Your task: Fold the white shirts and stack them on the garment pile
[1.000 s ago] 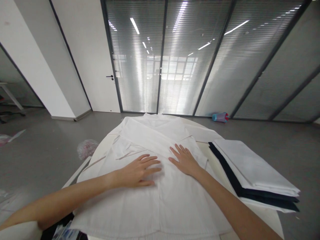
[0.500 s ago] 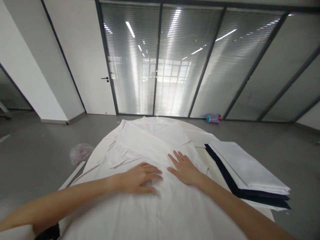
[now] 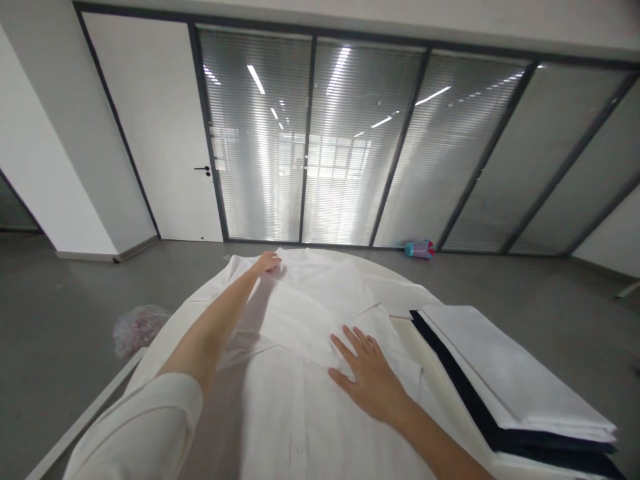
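Observation:
A white button-front shirt lies spread on a round cream table, with a folded panel across its far half. My left hand reaches to the shirt's far edge, its fingers curled on the cloth. Whether it pinches the fabric is hard to see. My right hand rests flat on the shirt's middle, fingers spread, near the folded panel's edge. A white sleeve covers my upper left arm.
A folded stack of white and dark navy cloth sits at the table's right side. A crumpled plastic bag lies left of the table. A blue and red cup stands by the glass wall with blinds.
My left hand has moved from the shirt's middle to its far edge. My right hand has slid slightly toward me, and the view has tilted upward.

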`<state>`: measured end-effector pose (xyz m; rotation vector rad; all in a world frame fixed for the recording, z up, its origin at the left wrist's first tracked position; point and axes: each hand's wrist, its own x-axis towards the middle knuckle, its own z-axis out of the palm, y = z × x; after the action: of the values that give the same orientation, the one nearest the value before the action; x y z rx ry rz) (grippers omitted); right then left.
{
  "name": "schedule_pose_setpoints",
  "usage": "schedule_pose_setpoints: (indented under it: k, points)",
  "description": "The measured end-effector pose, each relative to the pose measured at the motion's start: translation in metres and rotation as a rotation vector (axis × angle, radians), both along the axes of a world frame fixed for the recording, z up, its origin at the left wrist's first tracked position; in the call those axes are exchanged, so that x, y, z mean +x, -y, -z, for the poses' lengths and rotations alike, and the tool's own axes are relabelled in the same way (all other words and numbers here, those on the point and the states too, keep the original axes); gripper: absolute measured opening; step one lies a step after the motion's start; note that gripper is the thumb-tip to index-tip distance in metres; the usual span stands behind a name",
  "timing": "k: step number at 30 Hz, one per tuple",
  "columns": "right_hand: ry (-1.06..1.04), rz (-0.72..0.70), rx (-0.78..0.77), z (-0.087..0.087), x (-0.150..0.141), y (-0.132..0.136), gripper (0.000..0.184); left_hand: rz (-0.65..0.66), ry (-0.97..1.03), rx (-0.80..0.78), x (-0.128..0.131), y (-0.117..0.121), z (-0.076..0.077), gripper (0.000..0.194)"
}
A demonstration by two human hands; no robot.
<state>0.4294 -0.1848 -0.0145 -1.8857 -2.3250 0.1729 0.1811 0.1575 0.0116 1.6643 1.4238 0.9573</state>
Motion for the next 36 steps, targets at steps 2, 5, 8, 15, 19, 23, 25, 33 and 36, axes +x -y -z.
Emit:
schedule_pose_setpoints:
  k: [2,5,8,15,19,23,25,33,36]
  points:
    - [-0.015,0.003,-0.002,0.001,0.001,-0.001,0.073,-0.031,0.003,-0.033,0.004,-0.011,0.01,0.033]
    - [-0.026,0.008,-0.003,0.002,0.001,-0.001,0.072,-0.068,0.04,-0.018,0.008,-0.024,0.019,0.034]
    - [-0.023,0.009,-0.004,0.003,0.001,-0.001,0.072,-0.098,0.067,0.038,0.01,-0.033,0.023,0.032]
    - [-0.028,0.006,0.001,0.003,0.001,-0.002,0.071,-0.037,0.061,0.148,0.011,-0.036,0.035,0.016]
    - [-0.027,0.003,-0.011,0.005,0.002,-0.003,0.07,0.019,0.102,0.237,-0.001,-0.027,0.039,0.007]
    - [-0.027,-0.006,-0.033,0.002,0.004,0.0,0.072,0.109,0.115,0.325,-0.013,-0.018,0.036,0.017]
    - [-0.024,-0.016,-0.056,-0.009,0.003,-0.006,0.074,0.159,0.11,0.345,-0.016,-0.014,0.035,0.026]
    - [-0.319,0.188,0.054,-0.07,-0.017,-0.153,0.05,0.222,0.097,0.377,-0.021,-0.006,0.035,0.039]
    - [-0.593,0.355,0.008,-0.067,-0.03,-0.22,0.056,0.241,0.089,0.382,-0.022,-0.007,0.034,0.04]
